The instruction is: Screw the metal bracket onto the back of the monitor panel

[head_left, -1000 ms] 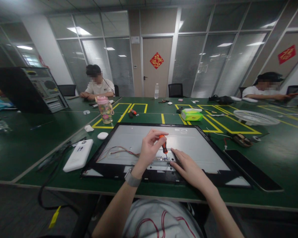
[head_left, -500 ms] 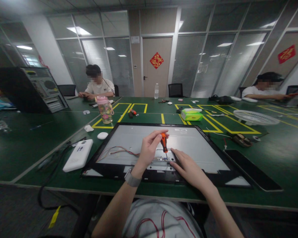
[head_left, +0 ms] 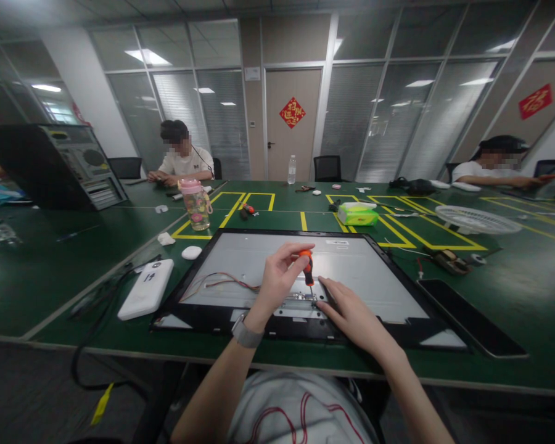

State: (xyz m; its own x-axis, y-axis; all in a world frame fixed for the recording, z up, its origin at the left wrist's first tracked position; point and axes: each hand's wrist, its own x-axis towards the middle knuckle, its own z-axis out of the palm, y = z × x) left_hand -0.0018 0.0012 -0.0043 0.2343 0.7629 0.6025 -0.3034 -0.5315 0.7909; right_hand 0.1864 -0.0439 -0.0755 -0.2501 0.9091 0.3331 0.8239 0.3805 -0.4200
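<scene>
Screw work on monitor panel (head_left: 370, 265)
Left hand (head_left: 277, 280) pinches orange screwdriver (head_left: 308, 267) upright over the bracket (head_left: 300, 298); right hand (head_left: 351, 314) lies open, empty, pressing beside it.

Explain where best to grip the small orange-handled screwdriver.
Grip the small orange-handled screwdriver by its handle, from above: it stands nearly upright, tip down on the flat grey monitor panel, leaving the handle top free. The left hand pinches it there.
</scene>
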